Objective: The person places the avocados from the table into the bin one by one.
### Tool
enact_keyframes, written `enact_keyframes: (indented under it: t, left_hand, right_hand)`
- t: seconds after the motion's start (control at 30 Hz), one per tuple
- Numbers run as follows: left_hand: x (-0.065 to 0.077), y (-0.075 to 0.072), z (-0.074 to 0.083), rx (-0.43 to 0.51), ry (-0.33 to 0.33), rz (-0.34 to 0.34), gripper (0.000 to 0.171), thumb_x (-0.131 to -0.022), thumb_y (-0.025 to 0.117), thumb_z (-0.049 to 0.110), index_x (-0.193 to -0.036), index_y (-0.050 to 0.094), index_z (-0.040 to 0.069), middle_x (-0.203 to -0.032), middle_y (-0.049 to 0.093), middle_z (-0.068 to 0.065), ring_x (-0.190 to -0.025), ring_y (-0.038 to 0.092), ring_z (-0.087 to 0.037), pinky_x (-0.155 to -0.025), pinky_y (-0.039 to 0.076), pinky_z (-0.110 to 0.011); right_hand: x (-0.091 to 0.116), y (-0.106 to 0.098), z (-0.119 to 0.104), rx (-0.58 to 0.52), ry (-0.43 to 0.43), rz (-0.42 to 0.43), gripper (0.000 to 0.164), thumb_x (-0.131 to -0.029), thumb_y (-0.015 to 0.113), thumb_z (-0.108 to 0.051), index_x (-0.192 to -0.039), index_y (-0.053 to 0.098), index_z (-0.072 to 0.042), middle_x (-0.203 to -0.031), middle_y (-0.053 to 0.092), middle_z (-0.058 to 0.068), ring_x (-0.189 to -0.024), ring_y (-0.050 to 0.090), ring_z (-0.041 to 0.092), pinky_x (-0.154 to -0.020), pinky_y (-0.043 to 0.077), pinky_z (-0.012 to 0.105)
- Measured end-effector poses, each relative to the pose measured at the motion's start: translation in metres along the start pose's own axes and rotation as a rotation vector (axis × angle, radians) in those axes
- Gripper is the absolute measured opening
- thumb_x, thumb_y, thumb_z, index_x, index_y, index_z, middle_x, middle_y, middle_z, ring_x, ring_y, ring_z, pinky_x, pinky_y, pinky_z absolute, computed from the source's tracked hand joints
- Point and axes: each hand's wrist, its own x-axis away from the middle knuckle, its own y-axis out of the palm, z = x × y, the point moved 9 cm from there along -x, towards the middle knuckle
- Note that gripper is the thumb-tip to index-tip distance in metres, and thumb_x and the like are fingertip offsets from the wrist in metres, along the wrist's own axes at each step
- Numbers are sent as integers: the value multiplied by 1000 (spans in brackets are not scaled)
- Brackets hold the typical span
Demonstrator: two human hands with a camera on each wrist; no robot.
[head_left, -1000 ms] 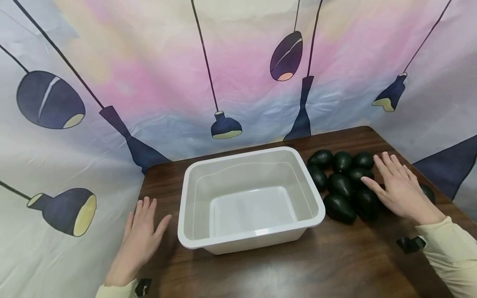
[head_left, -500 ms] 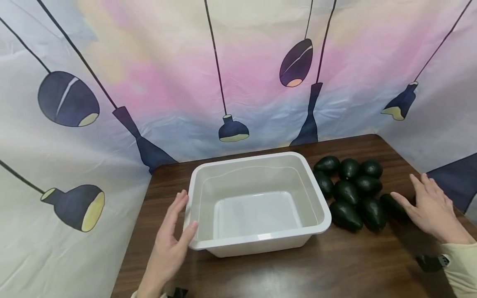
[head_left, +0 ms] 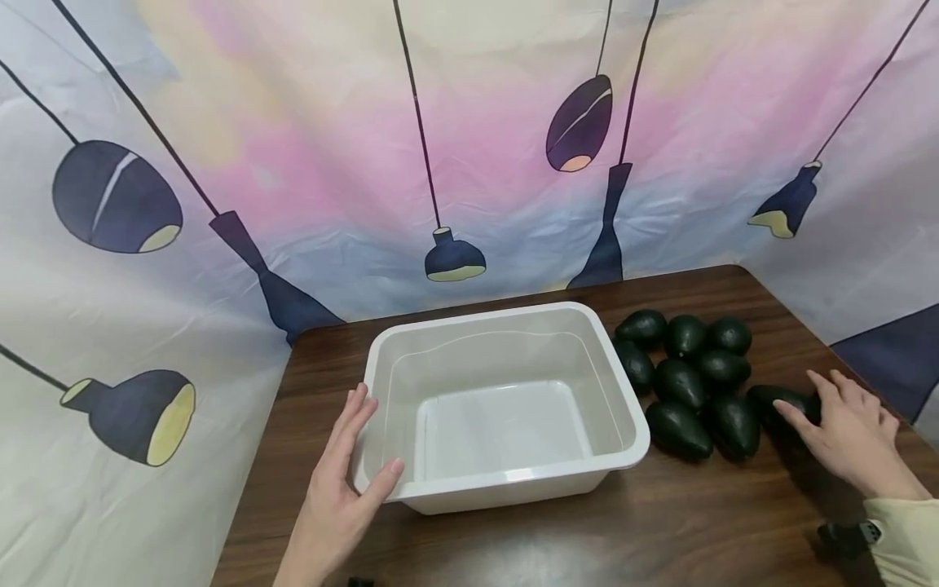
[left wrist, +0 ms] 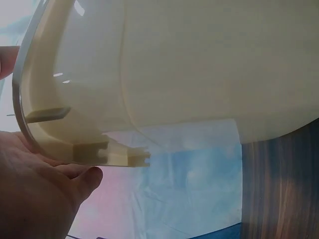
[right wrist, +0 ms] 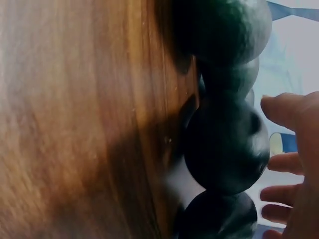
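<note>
My left hand is at the left front corner of a white plastic basin, thumb over the front rim and fingers along the left rim, all nearly straight. The left wrist view shows this hand right against the underside of the basin's lip. On the right, my right hand hovers with spread, slightly bent fingers over a dark green avocado, partly covering it. In the right wrist view, the fingertips are beside an avocado, with a gap showing.
Several more avocados lie grouped between the basin and my right hand. The dark wooden table ends at the back against a cloth backdrop printed with lamps. Inside, the basin holds nothing.
My left hand has moved right from the bare table onto the basin's rim. The right hand has shifted right and nearer, lowering toward the avocado. The head view has turned slightly.
</note>
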Motion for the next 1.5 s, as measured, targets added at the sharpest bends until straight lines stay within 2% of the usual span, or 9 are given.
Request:
enact_keyframes:
  t: [0.1, 0.23, 0.53, 0.63, 0.8, 0.93, 1.13, 1.3, 1.5]
  left_hand:
    - [0, 1, 0, 11, 22, 17, 78, -82, 76, 2, -148, 40, 19, -158, 26, -7, -145, 19, -26, -108, 22, -14]
    - [2, 3, -2, 1, 30, 34, 79, -80, 78, 3, -149, 41, 18, -158, 27, -8, -145, 20, -26, -107, 22, -13]
    - [3, 8, -14, -52, -23, 7, 79, -82, 78, 10, -150, 38, 13, -159, 22, -8, -147, 15, -23, -108, 18, -12]
    - [5, 8, -15, -64, -50, 16, 79, -82, 79, 12, -150, 38, 12, -160, 22, -4, -146, 15, -21, -107, 18, -10]
    - [5, 8, -14, -72, -55, 13, 80, -83, 78, 13, -151, 36, 10, -160, 20, -3, -146, 16, -23, -106, 18, -9]
    - [4, 9, -13, -74, -48, 0, 82, -83, 78, 12, -152, 32, 9, -161, 16, -2, -145, 19, -29, -105, 19, -9]
    - [3, 10, -15, -93, -69, -23, 86, -85, 77, 15, -154, 26, 9, -162, 10, 0, -143, 21, -33, -104, 17, -8]
    - [3, 11, -18, -110, -95, -40, 87, -86, 76, 19, -155, 23, 10, -162, 9, 2, -144, 20, -27, -105, 15, -8]
    - [3, 11, -19, -119, -100, -44, 90, -87, 75, 20, -156, 18, 7, -162, 9, 2, -145, 18, -26, -106, 14, -9]
  right_hand:
    - [-2, -3, 5, -6, 43, 17, 91, -98, 38, -60, -149, 11, 10, -152, -7, 37, -134, -7, 60, -97, 2, 76]
    - [-4, -2, 11, -26, 68, 9, 92, -98, 34, -61, -149, 10, 11, -151, -12, 36, -133, -8, 62, -96, 2, 77]
    - [-2, 9, 9, -45, 12, 9, 84, -100, 34, -58, -142, 27, 14, -152, -11, 36, -135, -11, 58, -95, 0, 78]
    - [-2, 9, 6, -39, -2, 11, 81, -100, 35, -57, -137, 33, 15, -153, -9, 35, -137, -12, 55, -96, -1, 77]
    - [1, 9, 1, -18, -16, 12, 80, -100, 36, -57, -134, 36, 15, -154, -7, 34, -139, -12, 52, -99, -3, 76]
    - [4, 9, -7, 6, -49, 52, 79, -99, 44, -56, -132, 40, 15, -155, -1, 33, -140, -8, 52, -101, -1, 74]
    - [8, 9, -24, 15, -138, 113, 71, -98, 54, -47, -132, 42, 15, -144, 20, 37, -127, 12, 63, -90, 16, 73]
    - [8, 12, -26, 3, -136, 91, 71, -100, 52, -44, -138, 37, 14, -129, 26, 42, -113, 22, 63, -84, 23, 68]
    - [8, 17, -24, -28, -131, 60, 72, -100, 51, -41, -143, 30, 12, -128, 25, 45, -113, 22, 64, -85, 23, 71]
